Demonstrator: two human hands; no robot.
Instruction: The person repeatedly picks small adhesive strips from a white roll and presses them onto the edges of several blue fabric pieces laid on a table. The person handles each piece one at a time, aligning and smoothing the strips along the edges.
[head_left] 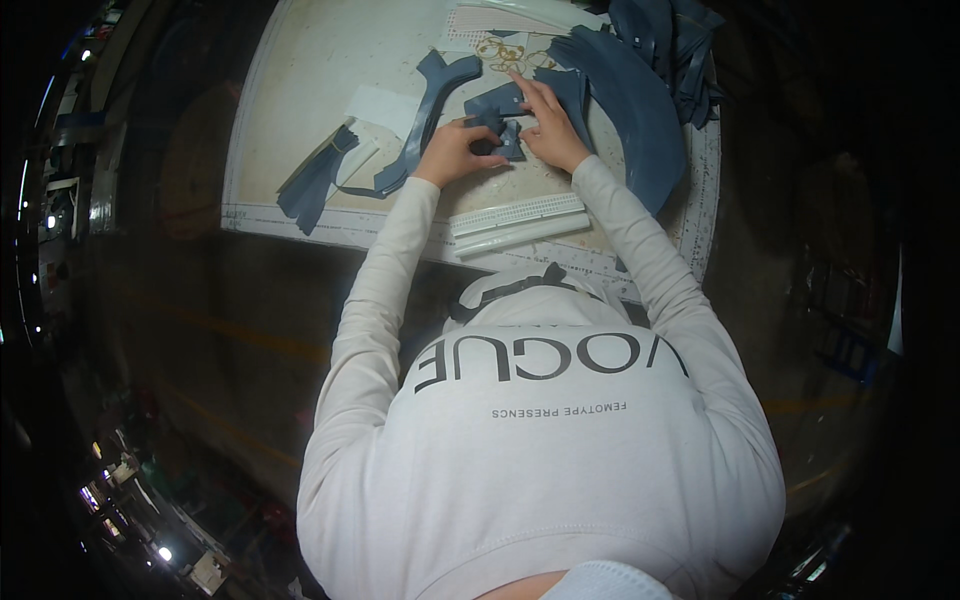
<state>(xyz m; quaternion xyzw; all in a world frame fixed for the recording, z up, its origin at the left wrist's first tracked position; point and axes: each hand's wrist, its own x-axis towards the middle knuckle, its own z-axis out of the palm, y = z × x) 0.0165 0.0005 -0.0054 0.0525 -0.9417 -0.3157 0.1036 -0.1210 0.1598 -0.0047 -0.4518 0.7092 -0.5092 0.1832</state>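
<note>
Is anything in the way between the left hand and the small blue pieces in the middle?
Nothing visible: the left hand is right at the small blue pieces, and the right hand is on their other side.

Large dark capitals cross the white shirt (upside down from here), with a smaller line of print nearer the collar; the table edging bears print too small to read.

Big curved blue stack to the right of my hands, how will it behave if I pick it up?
The curved blue stack would probably sag, as it looks like layered, cloth-like sheets. Its layers may slide apart, since the upper end looks fanned and no tie shows. It seems unlikely to roll, lying flat on the table.
</note>
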